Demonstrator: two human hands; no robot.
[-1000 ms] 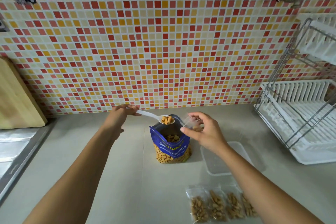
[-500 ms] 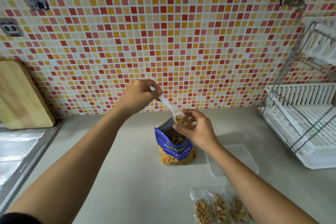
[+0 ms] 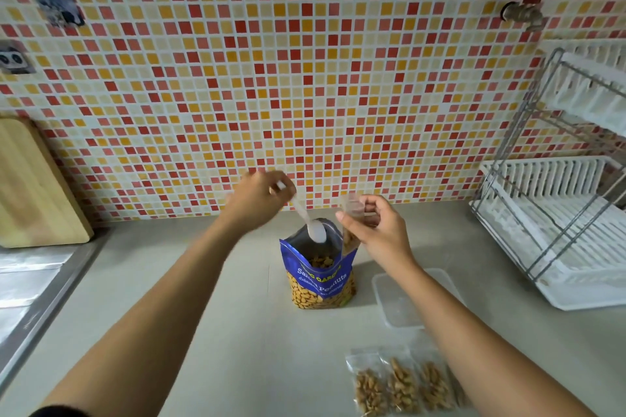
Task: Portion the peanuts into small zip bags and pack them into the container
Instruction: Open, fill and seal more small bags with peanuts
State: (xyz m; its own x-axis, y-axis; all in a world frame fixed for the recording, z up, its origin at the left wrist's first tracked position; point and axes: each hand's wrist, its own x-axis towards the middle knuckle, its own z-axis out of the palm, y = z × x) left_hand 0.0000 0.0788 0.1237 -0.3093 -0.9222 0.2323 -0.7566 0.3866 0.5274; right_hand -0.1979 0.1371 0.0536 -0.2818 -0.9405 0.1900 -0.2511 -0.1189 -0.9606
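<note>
- Nearest, on the right, at least three filled zip bags (image 3: 403,386) lie on the counter (image 3: 237,332), not yet packed.
- Just beyond them the clear container (image 3: 394,306) looks empty, so all the packing seems left to do.
- Mid-counter stands the open peanut bag (image 3: 318,281), with plenty inside.
- The right hand (image 3: 376,234) pinches a partly filled small bag (image 3: 350,213) in its grip, beside the peanut bag's mouth.
- The left hand (image 3: 257,200) has its grip closed round a white spoon (image 3: 315,230), whose bowl looks empty and sits at that mouth.

One head camera looks forward and down, near the hands (image 3: 318,217), over the surface (image 3: 237,332) toward the wall (image 3: 305,61).
</note>
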